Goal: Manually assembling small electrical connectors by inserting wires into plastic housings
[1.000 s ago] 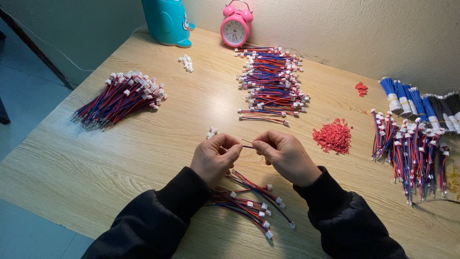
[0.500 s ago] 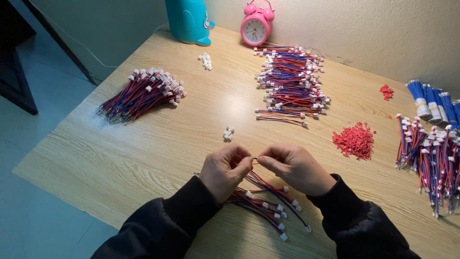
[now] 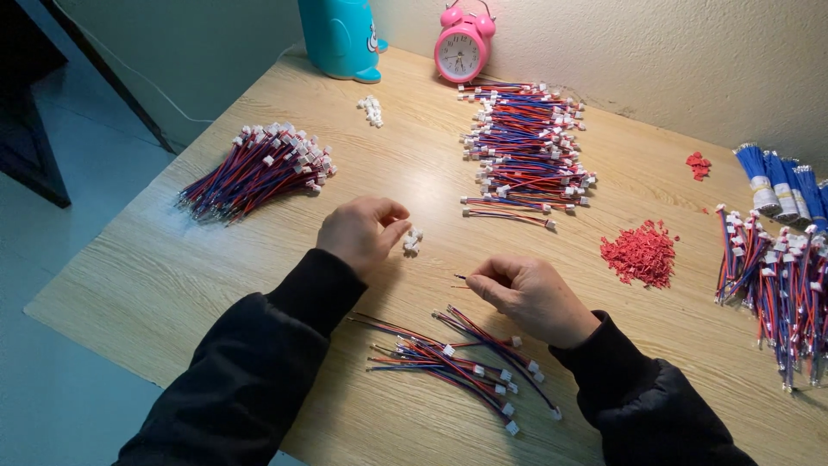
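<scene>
My left hand (image 3: 358,233) rests on the wooden table (image 3: 172,276), its thumb and forefinger slightly apart at a small cluster of white plastic connectors (image 3: 413,242). I cannot tell whether it grips one. My right hand (image 3: 528,295) is closed and pinches a thin red-and-blue wire, whose bare ends (image 3: 458,279) stick out to the left of the fingers. Just in front of me, between my black sleeves, lies a loose pile of red-and-blue wires with white connectors (image 3: 457,358).
A wire bundle (image 3: 254,168) lies at the left and a larger stack (image 3: 526,147) at the back centre. More wires (image 3: 776,276) and blue bundles (image 3: 780,177) lie at the right, beside red bits (image 3: 640,252). A pink alarm clock (image 3: 462,47) and teal container (image 3: 341,34) stand by the wall.
My hands, held together over the wire before, have parted. The left hand has moved up and left to the white connectors. The right hand stays with the wire.
</scene>
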